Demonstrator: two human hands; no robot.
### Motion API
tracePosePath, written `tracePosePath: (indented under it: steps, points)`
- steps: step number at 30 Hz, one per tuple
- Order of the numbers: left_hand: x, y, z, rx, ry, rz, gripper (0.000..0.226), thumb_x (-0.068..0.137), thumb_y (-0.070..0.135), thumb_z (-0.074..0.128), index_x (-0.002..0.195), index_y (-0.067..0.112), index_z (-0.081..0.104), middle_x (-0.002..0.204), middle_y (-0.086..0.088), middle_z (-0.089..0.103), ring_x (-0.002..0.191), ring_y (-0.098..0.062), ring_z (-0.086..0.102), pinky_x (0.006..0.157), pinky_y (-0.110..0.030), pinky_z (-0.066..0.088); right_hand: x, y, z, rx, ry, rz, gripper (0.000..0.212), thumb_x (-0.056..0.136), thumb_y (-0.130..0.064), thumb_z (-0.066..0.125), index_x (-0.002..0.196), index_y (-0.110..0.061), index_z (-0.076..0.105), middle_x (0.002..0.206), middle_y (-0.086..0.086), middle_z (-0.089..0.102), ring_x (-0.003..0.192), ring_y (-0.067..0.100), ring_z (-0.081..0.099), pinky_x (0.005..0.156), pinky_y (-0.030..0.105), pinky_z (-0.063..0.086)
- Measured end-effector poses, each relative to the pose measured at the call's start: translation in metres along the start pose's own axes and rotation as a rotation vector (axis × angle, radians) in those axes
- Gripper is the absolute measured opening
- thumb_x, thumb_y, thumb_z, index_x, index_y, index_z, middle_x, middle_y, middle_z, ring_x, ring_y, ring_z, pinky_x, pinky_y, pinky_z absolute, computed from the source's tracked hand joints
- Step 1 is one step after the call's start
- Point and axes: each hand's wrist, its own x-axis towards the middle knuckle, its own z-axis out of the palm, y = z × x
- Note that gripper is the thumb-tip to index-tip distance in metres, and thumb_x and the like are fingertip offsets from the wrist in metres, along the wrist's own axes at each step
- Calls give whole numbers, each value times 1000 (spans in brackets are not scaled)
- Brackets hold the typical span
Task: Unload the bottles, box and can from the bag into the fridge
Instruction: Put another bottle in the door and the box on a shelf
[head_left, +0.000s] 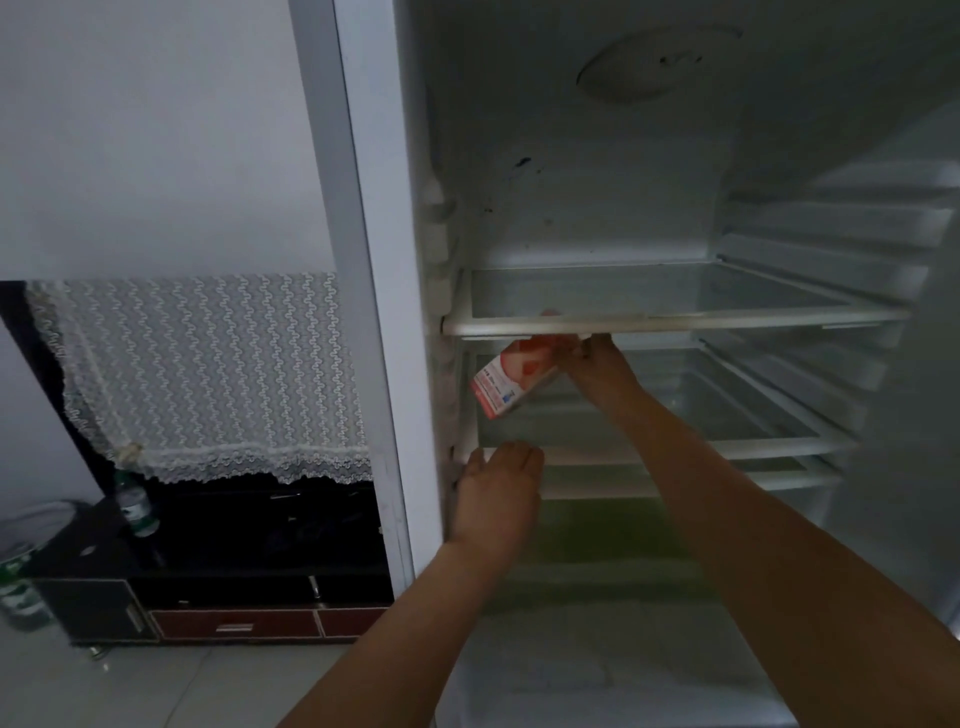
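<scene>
The fridge (395, 322) stands open in front of me, with glass shelves inside. My right hand (597, 364) reaches in between the upper shelf (675, 319) and the middle shelf (753, 441), gripping a red and white box (511, 376). The box is tilted, its top end just under the upper shelf's front rim, at the fridge's left side. My left hand (498, 493) lies flat with fingers together, its fingertips at the front left edge of the middle shelf, holding nothing. The bag, other bottles and the can are out of view.
A greenish drawer cover (597, 535) sits below the shelves. Left of the fridge stands a dark cabinet (208, 587) draped with white lace cloth (208, 379), a green-labelled bottle (136, 506) on it. A round tin (26, 561) sits on the floor at far left.
</scene>
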Motion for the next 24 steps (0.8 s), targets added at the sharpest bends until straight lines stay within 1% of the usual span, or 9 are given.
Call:
tracePosePath:
  steps: [2, 5, 8, 10, 12, 14, 18, 22, 24]
  points:
    - [0, 1, -2, -22, 3, -12, 40, 74, 8, 63, 114, 14, 58, 115, -8, 63, 100, -26, 62, 90, -40, 50, 3, -1, 5, 82, 8, 13, 16, 91, -19, 53, 103, -27, 46, 90, -3, 53, 94, 17, 53, 84, 29, 44]
    - [1, 0, 2, -35, 26, 1, 42, 54, 13, 79, 94, 17, 67, 92, -2, 70, 79, -19, 67, 73, -34, 58, 7, 0, 11, 224, -7, 60, 24, 89, -12, 54, 114, -14, 52, 91, -1, 56, 105, 27, 57, 92, 41, 47]
    - [3, -1, 4, -18, 56, 20, 44, 43, 18, 82, 85, 22, 67, 82, 4, 70, 71, -13, 67, 67, -29, 58, 9, 4, 13, 215, 42, 18, 32, 89, -7, 52, 121, -7, 53, 91, -2, 58, 97, 18, 60, 85, 27, 49]
    - [3, -2, 7, -25, 59, 26, 44, 44, 18, 82, 86, 22, 67, 83, 4, 70, 72, -12, 67, 69, -30, 58, 8, 4, 14, 202, 56, -25, 30, 89, -4, 50, 119, -7, 54, 85, -8, 55, 80, 1, 53, 64, 5, 45]
    - [3, -2, 7, -14, 57, 20, 45, 44, 18, 82, 86, 23, 67, 84, 4, 71, 72, -11, 67, 69, -29, 58, 7, 6, 15, 185, 66, -74, 30, 89, -1, 48, 119, -7, 54, 91, -3, 54, 78, 2, 50, 52, -2, 39]
    - [3, -2, 8, -2, 57, 18, 45, 44, 18, 83, 86, 24, 67, 84, 4, 71, 73, -11, 67, 69, -30, 58, 6, 8, 15, 189, 69, -109, 30, 90, -2, 49, 119, -8, 54, 95, 0, 54, 84, 7, 51, 54, -4, 40]
    - [3, -2, 7, -25, 70, 7, 45, 43, 16, 85, 83, 21, 68, 81, 2, 71, 70, -14, 68, 67, -33, 59, 4, 13, 12, 225, 88, -111, 34, 89, -2, 51, 122, -13, 51, 88, -14, 53, 80, -7, 48, 60, -5, 41]
    - [4, -2, 6, 2, 56, 4, 48, 38, 15, 85, 82, 20, 69, 79, 1, 72, 67, -15, 68, 64, -32, 59, 0, 26, 7, 259, 177, -45, 40, 86, 0, 53, 124, -3, 41, 94, -1, 53, 81, 10, 53, 51, -1, 41]
    - [4, -3, 7, 0, 55, -14, 47, 41, 12, 84, 85, 18, 69, 82, -1, 72, 70, -17, 69, 68, -35, 58, -3, 32, 3, 260, 194, -19, 38, 86, -2, 54, 122, -7, 41, 87, -5, 52, 74, 7, 53, 53, 7, 44]
